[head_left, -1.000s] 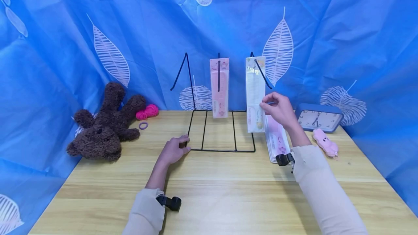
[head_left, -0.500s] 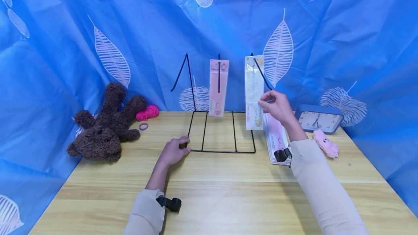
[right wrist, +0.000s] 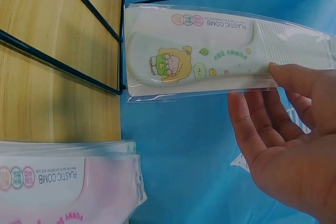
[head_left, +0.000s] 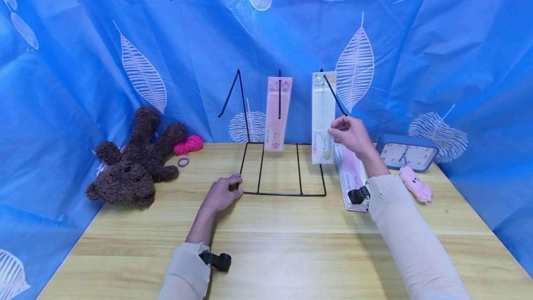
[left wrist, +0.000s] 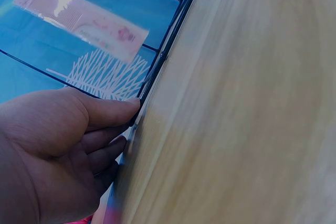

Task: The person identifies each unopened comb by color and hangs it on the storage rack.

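A black wire rack (head_left: 283, 194) with three upright hooks stands on the table. My left hand (head_left: 223, 191) grips its front left corner, thumb (left wrist: 118, 113) on the near side of the wire. By its right edge, my right hand (head_left: 353, 136) pinches a packaged pale-green plastic comb (head_left: 323, 119); in the right wrist view the thumb lies on the front of the wrapper (right wrist: 210, 59) and the fingers are behind. This comb's top is on the right hook (head_left: 334, 94). From the middle hook hangs a packaged pink comb (head_left: 278, 126). The left hook (head_left: 230, 92) carries nothing.
A stack of packaged combs (head_left: 351, 177) lies under my right forearm. At the right are a blue clock (head_left: 405, 152) and a pink plush (head_left: 415, 185). A brown teddy bear (head_left: 133, 165), pink yarn (head_left: 189, 145) and a purple ring (head_left: 183, 162) lie left. A blue curtain (head_left: 283, 22) hangs behind.
My right hand and the pale-green comb have shifted slightly left, and the comb's lower end has risen a little. The pink comb has swung slightly on its hook. My left hand stays at the corner.
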Demonstrator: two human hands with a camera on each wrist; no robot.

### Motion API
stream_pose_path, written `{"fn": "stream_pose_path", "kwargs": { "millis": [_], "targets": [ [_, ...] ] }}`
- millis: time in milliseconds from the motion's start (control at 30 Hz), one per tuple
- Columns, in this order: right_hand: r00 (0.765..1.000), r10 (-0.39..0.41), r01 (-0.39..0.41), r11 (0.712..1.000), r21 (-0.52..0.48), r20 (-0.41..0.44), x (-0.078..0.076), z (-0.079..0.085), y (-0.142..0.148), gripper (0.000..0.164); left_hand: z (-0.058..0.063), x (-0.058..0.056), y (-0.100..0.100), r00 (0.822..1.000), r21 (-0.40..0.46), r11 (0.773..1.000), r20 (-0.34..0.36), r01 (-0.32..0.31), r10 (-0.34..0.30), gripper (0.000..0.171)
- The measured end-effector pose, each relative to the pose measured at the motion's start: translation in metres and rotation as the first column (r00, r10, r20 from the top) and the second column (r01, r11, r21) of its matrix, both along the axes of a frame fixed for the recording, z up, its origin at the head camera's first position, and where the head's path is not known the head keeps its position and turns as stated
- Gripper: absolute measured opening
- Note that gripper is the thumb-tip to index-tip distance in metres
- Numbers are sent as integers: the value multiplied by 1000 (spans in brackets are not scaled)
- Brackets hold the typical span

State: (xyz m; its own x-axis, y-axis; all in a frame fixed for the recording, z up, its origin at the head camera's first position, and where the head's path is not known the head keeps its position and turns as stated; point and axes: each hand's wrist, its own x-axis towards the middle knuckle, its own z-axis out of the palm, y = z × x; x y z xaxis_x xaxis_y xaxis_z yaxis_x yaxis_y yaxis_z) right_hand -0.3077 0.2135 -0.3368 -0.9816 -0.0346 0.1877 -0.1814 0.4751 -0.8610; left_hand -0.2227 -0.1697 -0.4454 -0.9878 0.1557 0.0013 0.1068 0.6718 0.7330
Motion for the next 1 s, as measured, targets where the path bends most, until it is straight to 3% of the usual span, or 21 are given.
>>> {"fn": "stream_pose_path", "kwargs": {
  "millis": [400, 733, 1000],
  "targets": [
    [1000, 4, -6, 995, 103, 13, 6, -11, 14, 25, 0, 1, -3, 1000, -7, 1000, 0, 6, -6, 45],
    [989, -11, -1, 997, 82, 150, 17, -35, 40, 41, 1, 0, -2, 1000, -12, 1000, 8, 3, -2, 45],
    [987, -44, 30, 995, 92, 154, 26, -56, 62, 47, 3, 0, 0, 1000, -10, 1000, 13, -1, 1, 45]
  ]
}}
